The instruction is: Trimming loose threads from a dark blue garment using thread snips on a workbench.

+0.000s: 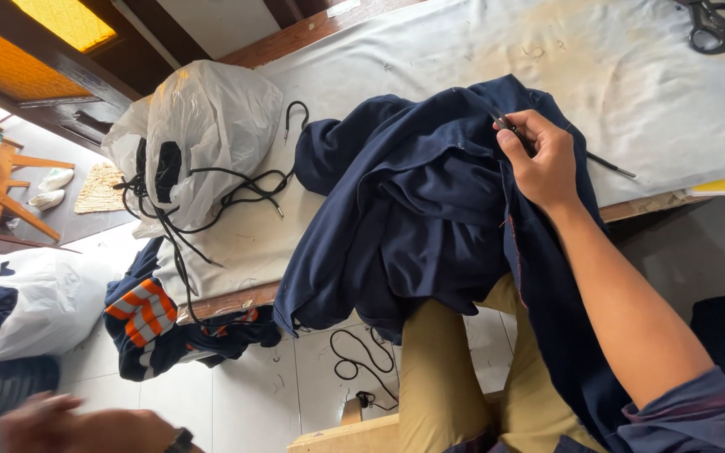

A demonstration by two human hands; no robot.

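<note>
Right hand (543,159) pinches a thin black tool (513,127) against the navy garment (430,210), which is bunched on the worktop (480,50) edge and draped over the lap. Left hand (69,428) blurred at lower left, off the cloth; can't tell its grip. White plastic bag (211,117) with black cords (237,189) left of garment. Scissors (719,25) at far corner.

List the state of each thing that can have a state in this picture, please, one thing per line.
Navy garment: bunched, hanging over the table edge.
Right hand: fingers pinching a thin dark tool against the garment.
Left hand: blurred, low, holding nothing visible.
White plastic bag: open, black cords spilling out.
Scissors: lying on the table, untouched.
</note>
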